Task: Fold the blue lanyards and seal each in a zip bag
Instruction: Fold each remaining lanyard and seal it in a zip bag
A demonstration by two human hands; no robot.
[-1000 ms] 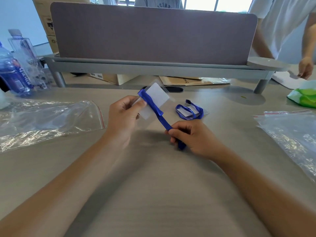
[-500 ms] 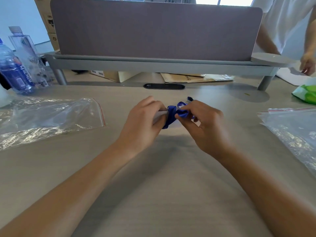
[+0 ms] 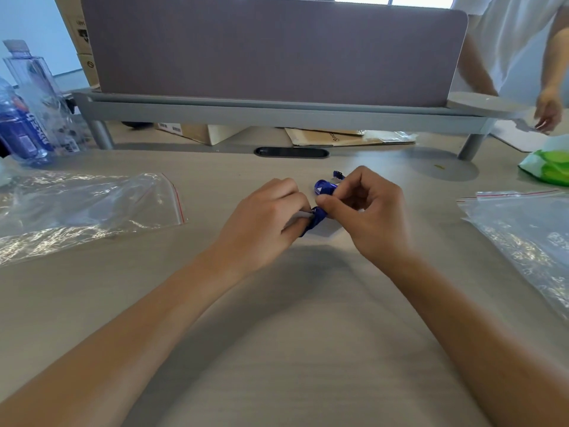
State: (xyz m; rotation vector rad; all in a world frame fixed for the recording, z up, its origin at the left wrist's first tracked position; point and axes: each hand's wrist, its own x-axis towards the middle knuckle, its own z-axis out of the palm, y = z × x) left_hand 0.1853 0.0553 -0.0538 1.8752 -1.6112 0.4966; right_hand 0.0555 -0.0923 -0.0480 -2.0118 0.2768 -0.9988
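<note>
A blue lanyard (image 3: 317,218) with a clear card sleeve is bunched between my two hands just above the table's middle. My left hand (image 3: 264,220) grips the card end, its fingers curled round it. My right hand (image 3: 366,214) pinches the blue strap from the right, thumb against the folded band. A second blue lanyard (image 3: 324,186) lies on the table just behind my hands, partly hidden by my right fingers. Clear zip bags lie flat at the left (image 3: 86,208) and at the right (image 3: 523,229).
Two water bottles (image 3: 27,118) stand at the far left. A grey desk divider on a metal shelf (image 3: 277,109) runs across the back, with cardboard under it. A green packet (image 3: 551,164) lies at far right, where another person's hand (image 3: 548,115) reaches over paper.
The strap was stretched out between my hands a second ago. My hands have come together and lowered, and the lanyard is now bunched up between them.
</note>
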